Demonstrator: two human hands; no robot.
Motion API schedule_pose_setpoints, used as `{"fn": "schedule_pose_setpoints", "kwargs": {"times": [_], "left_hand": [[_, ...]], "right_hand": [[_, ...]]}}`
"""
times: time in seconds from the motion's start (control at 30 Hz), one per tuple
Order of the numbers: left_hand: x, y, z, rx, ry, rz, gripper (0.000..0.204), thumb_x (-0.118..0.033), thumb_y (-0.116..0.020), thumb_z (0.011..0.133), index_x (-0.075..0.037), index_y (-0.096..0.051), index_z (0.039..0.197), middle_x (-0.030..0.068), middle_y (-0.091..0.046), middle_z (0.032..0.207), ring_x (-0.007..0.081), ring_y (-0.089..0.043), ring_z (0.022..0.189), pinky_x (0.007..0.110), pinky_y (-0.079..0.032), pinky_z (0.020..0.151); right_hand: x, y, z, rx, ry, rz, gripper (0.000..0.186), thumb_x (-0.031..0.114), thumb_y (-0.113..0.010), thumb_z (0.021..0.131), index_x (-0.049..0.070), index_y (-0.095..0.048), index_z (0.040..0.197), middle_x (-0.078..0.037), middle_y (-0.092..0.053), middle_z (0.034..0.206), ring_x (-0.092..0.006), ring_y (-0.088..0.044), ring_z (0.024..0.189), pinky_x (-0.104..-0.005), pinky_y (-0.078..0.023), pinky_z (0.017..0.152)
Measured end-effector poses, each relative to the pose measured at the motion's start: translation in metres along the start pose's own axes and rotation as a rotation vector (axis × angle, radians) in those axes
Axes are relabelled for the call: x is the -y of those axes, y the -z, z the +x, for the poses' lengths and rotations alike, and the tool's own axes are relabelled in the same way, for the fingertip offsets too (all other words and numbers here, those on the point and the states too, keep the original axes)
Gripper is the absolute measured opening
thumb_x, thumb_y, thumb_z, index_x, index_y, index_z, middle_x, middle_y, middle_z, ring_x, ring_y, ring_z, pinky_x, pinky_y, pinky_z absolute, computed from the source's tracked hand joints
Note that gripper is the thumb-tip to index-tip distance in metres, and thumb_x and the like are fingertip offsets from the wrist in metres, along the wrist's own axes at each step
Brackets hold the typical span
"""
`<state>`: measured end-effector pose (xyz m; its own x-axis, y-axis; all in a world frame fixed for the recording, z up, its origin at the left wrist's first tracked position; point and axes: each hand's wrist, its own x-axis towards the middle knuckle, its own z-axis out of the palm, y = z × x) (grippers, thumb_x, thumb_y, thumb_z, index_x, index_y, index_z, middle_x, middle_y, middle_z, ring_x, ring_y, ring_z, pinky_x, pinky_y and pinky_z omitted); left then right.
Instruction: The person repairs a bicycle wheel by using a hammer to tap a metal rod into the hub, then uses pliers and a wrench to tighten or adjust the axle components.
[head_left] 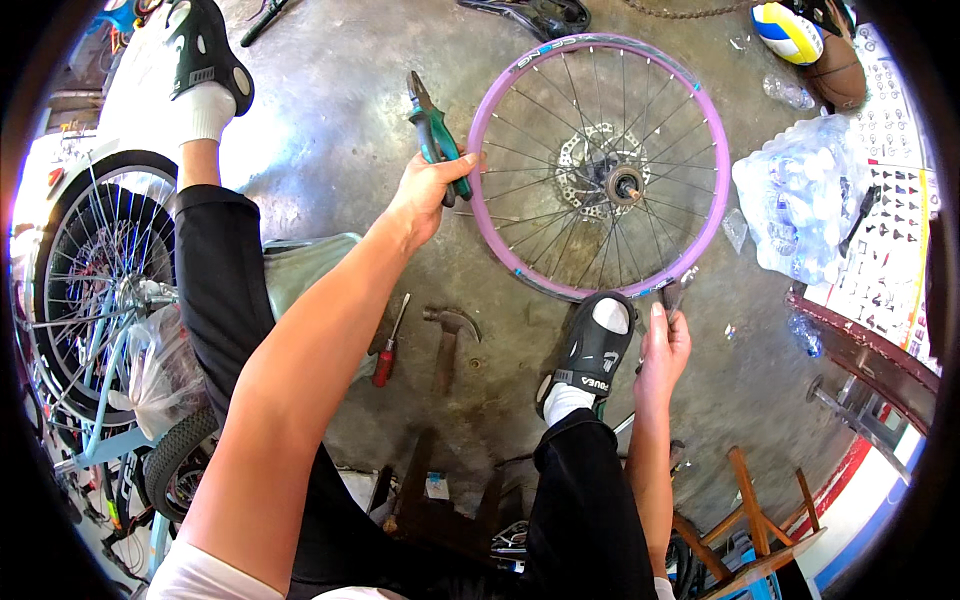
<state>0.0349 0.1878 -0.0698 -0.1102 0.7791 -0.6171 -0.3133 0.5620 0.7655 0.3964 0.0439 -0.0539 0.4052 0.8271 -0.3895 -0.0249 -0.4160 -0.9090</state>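
My left hand [428, 190] is closed round green-handled pliers [440, 135], their dark jaws pointing away from me. Its fingertips are at the left edge of a purple bicycle wheel rim [477, 190]; whether they touch it I cannot tell. The wheel has no tyre; thin dark spokes run to a hub [622, 184] with a brake disc [578, 165]. At the rim's lower right, my right hand [662, 350] is closed on a small dark thing [672, 294] whose kind I cannot make out. My right shoe [590, 350] is against the rim's near edge.
A claw hammer [448, 345] and a red-handled screwdriver [388, 355] lie on the concrete floor. Bagged plastic bottles [800, 205], a ball [788, 32] and a wooden stool [750, 510] are on the right. A bicycle wheel [50, 270] stands at the left.
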Motion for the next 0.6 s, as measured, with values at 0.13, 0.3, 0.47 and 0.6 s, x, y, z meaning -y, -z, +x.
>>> {"fn": "schedule_pose_setpoints", "kwargs": {"times": [0.13,0.3,0.47,0.6], "left_hand": [[-0.002,-0.001,-0.013,0.109,-0.044,-0.065,0.024,-0.008,-0.076,0.094,-0.005,-0.064,0.114,0.0076,-0.073,0.108,0.0194,-0.069,0.105,0.034,-0.052,0.093],[-0.022,-0.028,-0.077,0.084,-0.154,0.133,0.036,-0.003,-0.076,0.09,-0.006,-0.06,0.122,0.0051,-0.071,0.106,0.0163,-0.067,0.098,0.034,-0.054,0.088],[-0.035,-0.045,-0.125,0.017,-0.315,0.193,0.04,-0.004,-0.072,0.09,-0.008,-0.057,0.127,0.005,-0.069,0.106,0.0124,-0.064,0.092,0.03,-0.053,0.08],[-0.07,-0.066,-0.17,-0.06,-0.473,0.501,0.044,-0.003,-0.066,0.085,-0.004,-0.052,0.127,0.0083,-0.065,0.097,0.0174,-0.061,0.085,0.036,-0.053,0.077]], "right_hand": [[0.016,0.026,-0.017,-0.055,-0.07,0.031,0.027,0.022,-0.068,0.104,0.017,-0.052,0.084,0.011,-0.038,0.064,-0.0006,-0.03,0.052,-0.024,-0.02,0.047],[0.071,0.055,-0.035,-0.128,-0.064,-0.031,0.025,0.025,-0.07,0.103,0.018,-0.054,0.086,0.013,-0.037,0.065,0.0005,-0.03,0.054,-0.0223,-0.02,0.049],[0.132,0.086,-0.034,-0.061,0.02,-0.169,0.031,0.033,-0.07,0.103,0.02,-0.05,0.084,0.013,-0.037,0.066,-0.0004,-0.03,0.054,-0.0224,-0.02,0.049],[0.2,0.092,-0.04,0.008,0.159,-0.261,0.029,0.034,-0.069,0.104,0.017,-0.053,0.088,0.01,-0.038,0.064,-0.0027,-0.034,0.052,-0.0242,-0.023,0.048]]}}
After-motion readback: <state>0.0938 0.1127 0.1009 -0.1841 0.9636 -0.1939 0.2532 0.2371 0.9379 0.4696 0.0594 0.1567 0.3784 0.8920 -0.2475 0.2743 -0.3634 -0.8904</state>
